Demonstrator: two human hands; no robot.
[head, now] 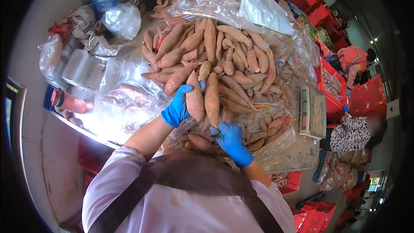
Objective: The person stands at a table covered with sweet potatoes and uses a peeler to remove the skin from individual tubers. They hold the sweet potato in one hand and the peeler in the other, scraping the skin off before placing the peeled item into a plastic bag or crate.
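Note:
My left hand (180,105), in a blue glove, grips a plump sweet potato (195,98) at the near side of a large heap of sweet potatoes (207,48). A longer sweet potato (212,98) stands just to its right, its lower tip pinched by my right hand (231,139), gloved in blue as well. The two held roots are close side by side, pointing away from me. Beneath my right hand, more roots and plastic film are partly hidden. A clear plastic bag with smaller sweet potatoes (270,129) lies right of that hand.
A weighing scale (312,111) sits at the table's right edge. Clear plastic sheeting (129,103) covers the left side, near a pink bottle (68,101) and clear plastic trays (84,68). A white plastic sack (265,9) lies behind the heap. People work beside red crates (368,95) at right.

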